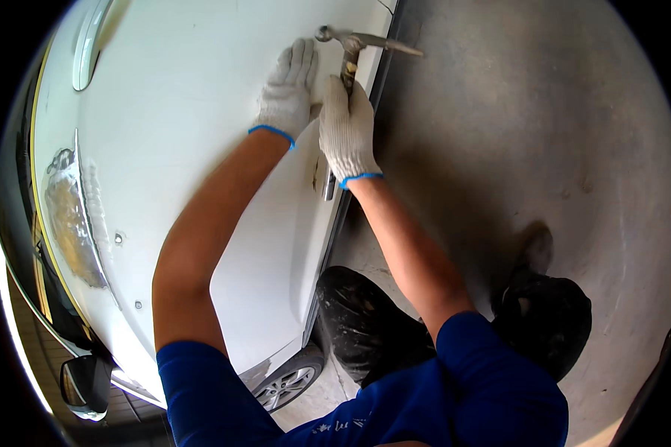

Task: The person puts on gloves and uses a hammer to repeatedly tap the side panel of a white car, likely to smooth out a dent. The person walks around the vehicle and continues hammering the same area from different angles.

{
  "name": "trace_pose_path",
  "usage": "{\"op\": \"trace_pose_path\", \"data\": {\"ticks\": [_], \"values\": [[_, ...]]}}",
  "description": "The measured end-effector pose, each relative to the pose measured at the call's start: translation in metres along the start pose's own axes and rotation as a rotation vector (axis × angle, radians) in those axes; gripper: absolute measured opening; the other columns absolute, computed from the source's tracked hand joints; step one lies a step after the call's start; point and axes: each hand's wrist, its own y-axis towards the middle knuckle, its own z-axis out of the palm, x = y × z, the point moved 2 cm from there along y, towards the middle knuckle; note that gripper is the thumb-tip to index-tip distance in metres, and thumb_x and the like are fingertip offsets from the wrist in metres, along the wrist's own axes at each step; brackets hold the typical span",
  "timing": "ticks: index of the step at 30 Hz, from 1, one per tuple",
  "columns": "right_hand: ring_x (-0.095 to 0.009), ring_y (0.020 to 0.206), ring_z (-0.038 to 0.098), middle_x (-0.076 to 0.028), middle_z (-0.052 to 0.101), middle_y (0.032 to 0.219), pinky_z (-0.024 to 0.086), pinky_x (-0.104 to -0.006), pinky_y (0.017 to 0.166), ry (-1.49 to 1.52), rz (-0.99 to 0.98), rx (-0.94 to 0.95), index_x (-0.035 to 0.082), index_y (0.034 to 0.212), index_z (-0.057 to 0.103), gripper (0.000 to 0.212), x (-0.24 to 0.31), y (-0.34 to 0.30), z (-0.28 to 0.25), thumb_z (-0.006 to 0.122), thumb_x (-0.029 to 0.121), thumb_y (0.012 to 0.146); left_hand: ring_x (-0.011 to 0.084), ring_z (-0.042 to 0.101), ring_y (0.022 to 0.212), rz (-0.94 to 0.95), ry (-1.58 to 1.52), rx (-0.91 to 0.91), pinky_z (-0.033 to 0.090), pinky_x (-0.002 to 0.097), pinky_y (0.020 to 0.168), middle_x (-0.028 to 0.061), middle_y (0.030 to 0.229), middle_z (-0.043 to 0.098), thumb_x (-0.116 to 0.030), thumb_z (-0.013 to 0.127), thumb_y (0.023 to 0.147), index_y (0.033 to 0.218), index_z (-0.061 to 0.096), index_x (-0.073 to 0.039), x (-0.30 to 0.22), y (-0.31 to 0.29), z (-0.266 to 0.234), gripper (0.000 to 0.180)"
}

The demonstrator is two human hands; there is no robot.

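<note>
My left hand (287, 88), in a white knit glove with a blue cuff, lies flat against the white car door panel (209, 89) with its fingers stretched out. Beside it, my right hand (350, 132) wears a matching glove and is wrapped round the handle of a hammer (352, 43). The hammer's head is above the fist, near the panel's lower edge; its rounded end faces my left hand and its long pointed end reaches out over the floor. A shiny metal piece shows by the right cuff; I cannot tell whether it belongs to the handle.
A sanded, bare patch (71, 216) with a raised crease marks the car's body at left, below a door handle (88, 48). A side mirror (86, 384) sticks out at lower left. A wheel (287, 384) stands near my bent knee (361, 320). Grey floor (537, 127) lies right.
</note>
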Motion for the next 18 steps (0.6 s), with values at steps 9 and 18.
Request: {"op": "trace_pose_path", "data": {"ticks": [9, 18], "values": [[-0.038, 0.076, 0.059, -0.021, 0.061, 0.082, 0.047, -0.0473, 0.073, -0.213, -0.284, -0.209, -0.004, 0.101, 0.057, 0.042, 0.013, 0.036, 0.027, 0.045, 0.037, 0.105, 0.031, 0.026, 0.15, 0.109, -0.304, -0.02, 0.02, 0.0423, 0.125, 0.019, 0.158, 0.034, -0.045, 0.069, 0.079, 0.151, 0.033, 0.006, 0.015, -0.055, -0.039, 0.095], [-0.042, 0.083, 0.064, -0.025, 0.065, 0.085, 0.05, -0.0477, 0.076, -0.415, -0.202, -0.107, -0.004, 0.096, 0.059, 0.044, -0.004, 0.043, 0.039, 0.051, 0.038, 0.102, 0.0322, 0.027, 0.15, 0.109, -0.287, -0.064, 0.022, 0.0432, 0.124, 0.0193, 0.158, 0.034, -0.045, 0.065, 0.081, 0.148, 0.039, 0.006, 0.011, -0.061, -0.034, 0.088]]}}
